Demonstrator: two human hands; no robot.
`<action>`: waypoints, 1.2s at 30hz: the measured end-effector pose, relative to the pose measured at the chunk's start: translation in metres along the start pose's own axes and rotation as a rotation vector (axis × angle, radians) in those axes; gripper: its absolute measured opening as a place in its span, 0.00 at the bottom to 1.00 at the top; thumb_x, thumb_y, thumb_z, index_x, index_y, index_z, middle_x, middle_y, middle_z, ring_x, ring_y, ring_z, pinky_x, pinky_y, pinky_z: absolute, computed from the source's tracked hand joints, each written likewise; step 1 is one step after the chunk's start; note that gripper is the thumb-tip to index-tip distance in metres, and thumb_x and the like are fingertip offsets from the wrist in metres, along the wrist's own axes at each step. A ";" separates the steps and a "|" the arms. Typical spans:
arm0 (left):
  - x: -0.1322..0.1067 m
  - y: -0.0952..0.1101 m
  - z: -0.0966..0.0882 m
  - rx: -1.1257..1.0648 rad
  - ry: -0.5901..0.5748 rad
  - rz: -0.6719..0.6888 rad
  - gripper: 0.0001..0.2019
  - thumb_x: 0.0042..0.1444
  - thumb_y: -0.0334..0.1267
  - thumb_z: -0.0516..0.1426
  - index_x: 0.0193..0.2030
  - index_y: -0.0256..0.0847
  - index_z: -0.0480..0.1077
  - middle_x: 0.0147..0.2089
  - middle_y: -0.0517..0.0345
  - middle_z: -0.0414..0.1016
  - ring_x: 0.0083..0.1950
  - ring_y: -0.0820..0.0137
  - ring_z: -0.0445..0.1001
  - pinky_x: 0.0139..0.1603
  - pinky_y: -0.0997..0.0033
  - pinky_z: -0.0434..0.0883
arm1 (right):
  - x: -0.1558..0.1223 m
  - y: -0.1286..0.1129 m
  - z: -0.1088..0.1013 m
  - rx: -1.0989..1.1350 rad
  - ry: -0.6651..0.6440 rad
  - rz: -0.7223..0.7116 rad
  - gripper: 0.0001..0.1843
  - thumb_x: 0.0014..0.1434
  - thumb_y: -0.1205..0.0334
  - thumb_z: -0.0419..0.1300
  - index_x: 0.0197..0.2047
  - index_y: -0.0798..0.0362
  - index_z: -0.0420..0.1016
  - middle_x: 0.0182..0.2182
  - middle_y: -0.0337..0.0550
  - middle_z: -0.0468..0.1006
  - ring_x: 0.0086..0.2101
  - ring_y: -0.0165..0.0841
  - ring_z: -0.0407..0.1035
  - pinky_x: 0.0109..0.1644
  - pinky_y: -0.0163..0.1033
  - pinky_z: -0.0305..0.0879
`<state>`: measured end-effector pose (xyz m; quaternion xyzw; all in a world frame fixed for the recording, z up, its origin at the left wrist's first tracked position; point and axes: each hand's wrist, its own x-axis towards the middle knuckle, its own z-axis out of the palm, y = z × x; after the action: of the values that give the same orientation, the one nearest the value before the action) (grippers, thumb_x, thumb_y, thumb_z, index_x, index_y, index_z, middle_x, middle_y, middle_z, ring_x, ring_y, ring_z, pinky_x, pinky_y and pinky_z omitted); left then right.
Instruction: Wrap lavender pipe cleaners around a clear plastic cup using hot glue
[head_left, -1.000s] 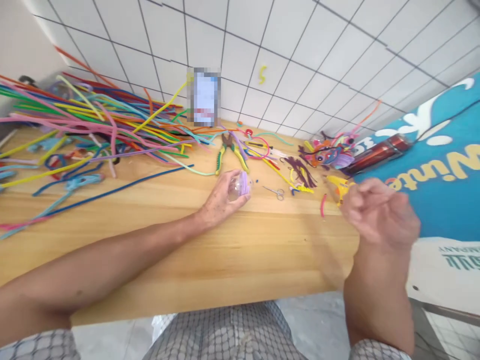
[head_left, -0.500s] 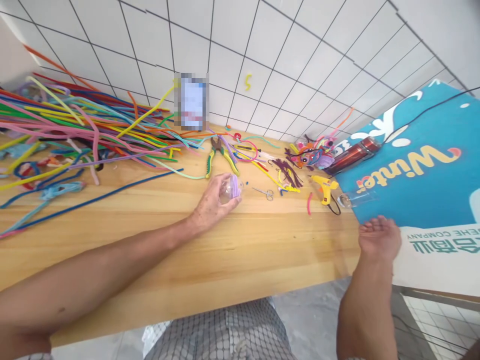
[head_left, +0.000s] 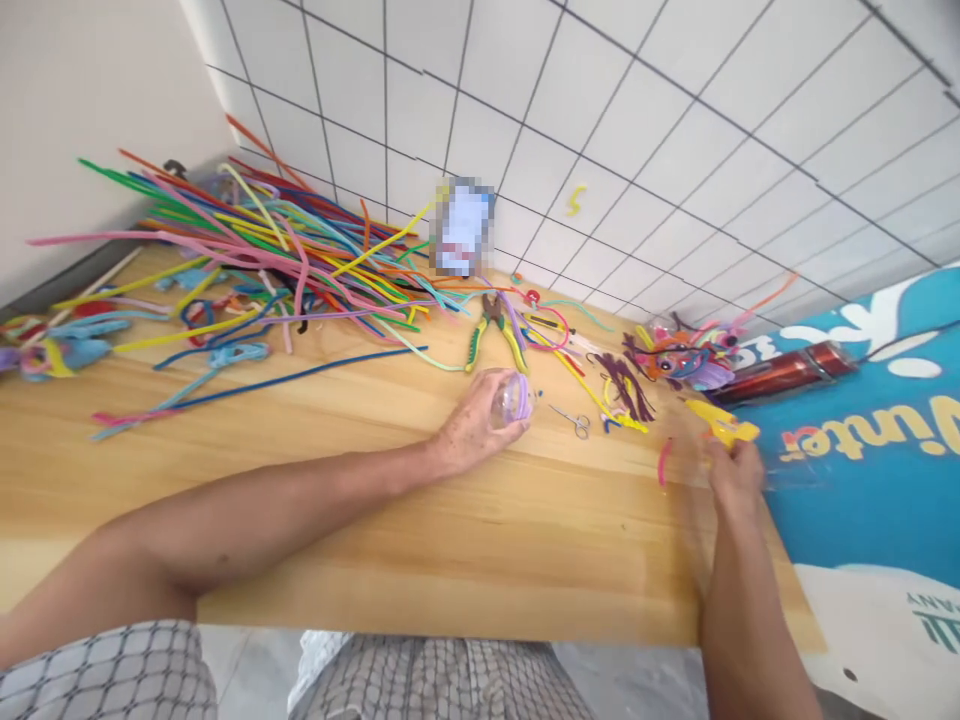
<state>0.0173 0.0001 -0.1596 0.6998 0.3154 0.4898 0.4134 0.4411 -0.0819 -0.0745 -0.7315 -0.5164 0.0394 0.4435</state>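
Observation:
My left hand (head_left: pixel 476 430) rests on the wooden table (head_left: pixel 375 520), closed round a clear plastic ball (head_left: pixel 513 398) with purple stuff inside. My right hand (head_left: pixel 735 478) is at the table's right end. Its fingers reach the handle of a yellow glue gun (head_left: pixel 721 424). That hand is smeared by motion, so whether it grips the gun or only touches it does not show. A short pink pipe-cleaner piece (head_left: pixel 664 462) lies just left of the right hand. Small scissors (head_left: pixel 574 422) lie between the two hands.
A big heap of long coloured pipe cleaners (head_left: pixel 262 260) covers the back left. Green-handled pliers (head_left: pixel 492 335), cut pieces, a colourful pipe-cleaner figure (head_left: pixel 686 360) and a red metallic cylinder (head_left: pixel 787 370) lie at the back. A blue printed box (head_left: pixel 870 460) borders the right edge.
My right hand went down below the table edge, then came up to the yellow glue gun. The left hand stays on the clear ball. My view swung left.

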 end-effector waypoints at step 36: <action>0.001 0.018 -0.010 0.052 0.005 0.022 0.33 0.66 0.36 0.66 0.73 0.44 0.59 0.69 0.41 0.73 0.72 0.53 0.74 0.73 0.44 0.76 | -0.059 -0.089 0.142 0.011 -0.242 -0.289 0.08 0.54 0.62 0.71 0.40 0.49 0.83 0.35 0.42 0.86 0.32 0.39 0.80 0.36 0.43 0.78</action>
<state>0.0083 -0.0049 -0.1414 0.7123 0.3214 0.4878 0.3891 0.2764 -0.0357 -0.1227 -0.6371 -0.6656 0.0655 0.3831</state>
